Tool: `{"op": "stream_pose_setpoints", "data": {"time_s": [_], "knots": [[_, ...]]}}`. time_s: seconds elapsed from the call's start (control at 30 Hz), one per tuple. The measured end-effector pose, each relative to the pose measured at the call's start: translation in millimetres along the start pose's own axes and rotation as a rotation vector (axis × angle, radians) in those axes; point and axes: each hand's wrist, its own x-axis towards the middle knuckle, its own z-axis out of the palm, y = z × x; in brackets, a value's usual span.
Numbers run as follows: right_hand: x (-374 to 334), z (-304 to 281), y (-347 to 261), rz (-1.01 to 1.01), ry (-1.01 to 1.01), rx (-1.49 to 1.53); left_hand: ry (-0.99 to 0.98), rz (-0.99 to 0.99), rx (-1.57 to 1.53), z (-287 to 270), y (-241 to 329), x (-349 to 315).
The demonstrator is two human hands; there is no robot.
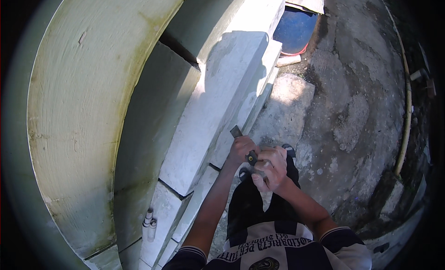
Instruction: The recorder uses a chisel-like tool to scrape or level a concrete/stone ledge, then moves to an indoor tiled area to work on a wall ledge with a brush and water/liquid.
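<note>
Far left, a big curved concrete ring (79, 107), pale green and weathered, fills the view. Beside its base two small white tubes (149, 222) stand on a low ledge. Next right, stacked white stone slabs (218, 103) run up and away from me, the top one sunlit.

My left hand (241, 150) is closed around a flat-bladed chisel (237, 132); its blade tip rests against the edge of the slab stack, the dark handle end pokes out between my two hands. My right hand (271, 168) is just beside the left, touching it, fingers curled shut on something small and greyish — can't tell what.

Below the hands, my dark trousers and one shoe. Right of me, cracked, patchy concrete ground (352, 121). Top centre-right, a blue drum (295, 28). Far right, a long pale pole (407, 112) lies along the ground edge.
</note>
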Motion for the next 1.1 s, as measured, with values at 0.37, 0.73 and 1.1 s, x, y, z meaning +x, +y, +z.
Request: {"op": "stream_pose_setpoints", "data": {"time_s": [0.37,0.73,1.1], "knots": [[0,-16,-15,0.044,0.027,0.012,0.085,-0.066,0.008,4,-3,7],[-2,-9,-8,0.063,0.017,0.000,0.085,-0.045,-0.022,3,-3,0],[5,-4,-15,0.058,0.025,-0.032,0.092,-0.089,0.023,4,3,6]]}}
